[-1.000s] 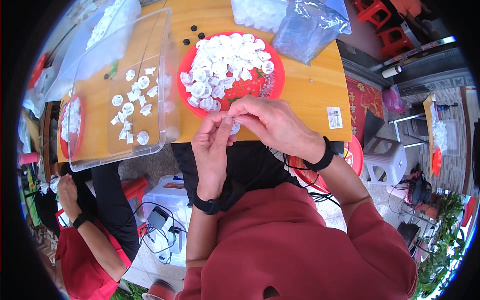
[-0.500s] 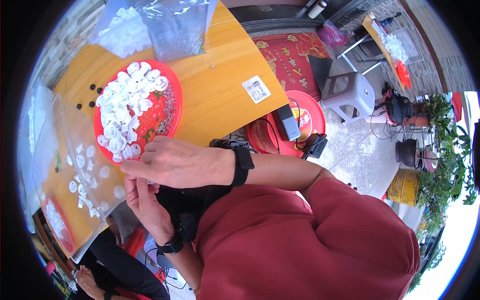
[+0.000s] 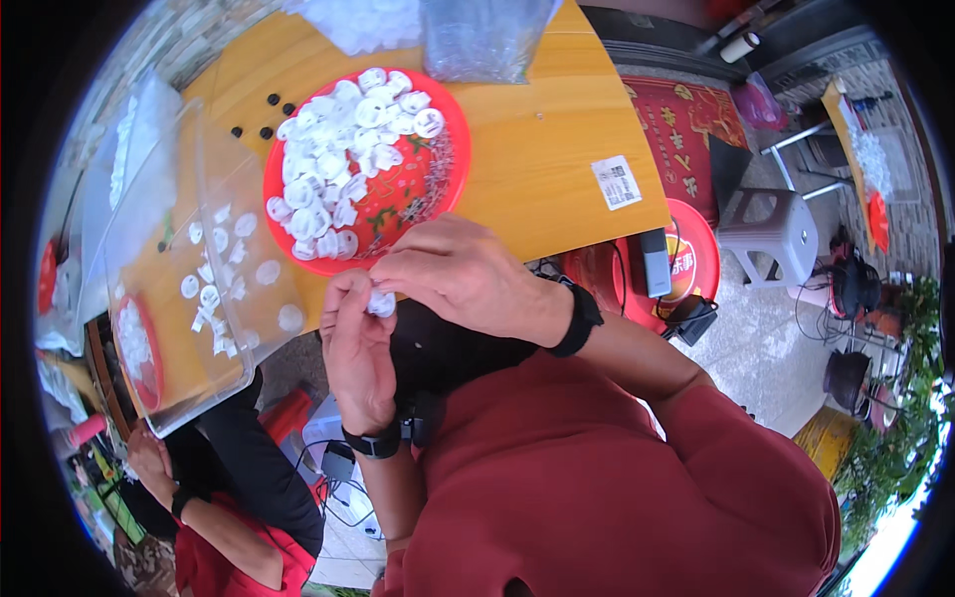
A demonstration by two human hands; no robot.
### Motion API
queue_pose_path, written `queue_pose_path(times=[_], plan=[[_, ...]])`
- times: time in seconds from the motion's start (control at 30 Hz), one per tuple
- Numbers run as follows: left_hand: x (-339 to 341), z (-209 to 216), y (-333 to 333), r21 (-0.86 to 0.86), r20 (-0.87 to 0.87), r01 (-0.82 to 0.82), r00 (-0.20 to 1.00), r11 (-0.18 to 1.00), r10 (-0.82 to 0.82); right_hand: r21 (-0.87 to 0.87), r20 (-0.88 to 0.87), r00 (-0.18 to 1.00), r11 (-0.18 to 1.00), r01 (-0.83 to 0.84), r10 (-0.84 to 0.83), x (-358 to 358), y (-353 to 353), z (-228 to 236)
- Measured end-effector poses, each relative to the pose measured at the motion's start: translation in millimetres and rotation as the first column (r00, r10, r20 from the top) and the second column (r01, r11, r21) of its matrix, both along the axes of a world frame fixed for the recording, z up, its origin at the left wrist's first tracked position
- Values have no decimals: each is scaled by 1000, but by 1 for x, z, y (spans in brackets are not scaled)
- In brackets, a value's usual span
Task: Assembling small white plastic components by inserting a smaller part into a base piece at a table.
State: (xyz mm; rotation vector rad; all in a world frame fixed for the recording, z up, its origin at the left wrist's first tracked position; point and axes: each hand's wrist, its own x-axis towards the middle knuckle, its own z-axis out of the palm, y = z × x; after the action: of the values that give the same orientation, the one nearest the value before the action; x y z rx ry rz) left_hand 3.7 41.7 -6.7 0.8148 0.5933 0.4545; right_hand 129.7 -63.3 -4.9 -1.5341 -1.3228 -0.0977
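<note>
A: Setting first: a yellow wooden table, with a grey plastic stool on the floor past its right end. Stock on top?

B: One round red tray, its near edge just beyond the hands. White plastic parts heaped over its left and far side; slim shiny pieces along its right, probably kept apart so that either kind comes up without sorting.

A: Item in hand?

B: One white part, held off the tray's near edge. Left hand: thumb and fingers gripping it, presumably the steadying hold. Right hand: fingers bent, tips gathered at the part's upper side; whether they pinch something small, cannot tell.

A: Remaining entries?

B: Clear plastic bin, left of the tray; loose white pieces show in or through it, which of the two is unclear. Four small black pieces, on the table left of the tray, perhaps set aside by colour. One clear bag, beyond the tray, seemingly out of the working space.
</note>
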Motion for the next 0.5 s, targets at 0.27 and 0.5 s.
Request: queue_pose_path(times=[0.27,0.5], plan=[[-4,9,-6,130,67,16,997,991,-25,37,-140,985,994,106,-99,-4,4,12],[-7,15,-3,263,41,-43,999,964,33,-92,-99,980,982,166,-174,-14,-7,27]])
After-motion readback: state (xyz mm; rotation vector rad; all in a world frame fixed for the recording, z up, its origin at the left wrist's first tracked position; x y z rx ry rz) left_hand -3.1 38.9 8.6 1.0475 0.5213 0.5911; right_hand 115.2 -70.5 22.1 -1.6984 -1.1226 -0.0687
